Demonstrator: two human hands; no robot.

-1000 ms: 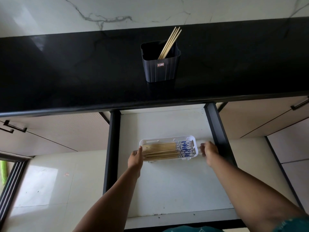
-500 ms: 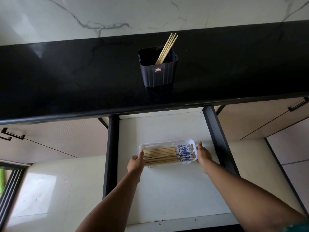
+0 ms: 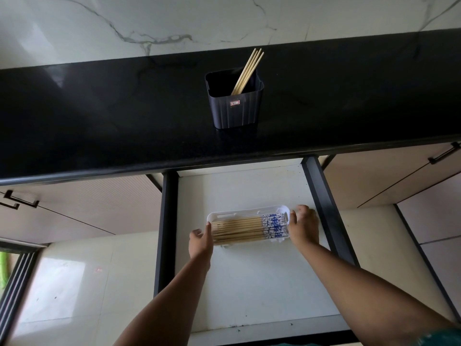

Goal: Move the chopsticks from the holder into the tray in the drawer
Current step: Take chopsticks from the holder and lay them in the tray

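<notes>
Hands grip the tray [image 3: 249, 211] ends: my left [image 3: 200, 242] and right [image 3: 303, 227] fingers curl on it. Chopsticks [image 3: 239, 227] fill it; four [image 3: 247, 71] lean in the holder [image 3: 234, 108].

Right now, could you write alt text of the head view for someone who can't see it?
Two hands, left hand and right hand, hold the ends of a white tray of chopsticks in an open drawer. On the black counter above, a dark holder contains a few more.
</notes>
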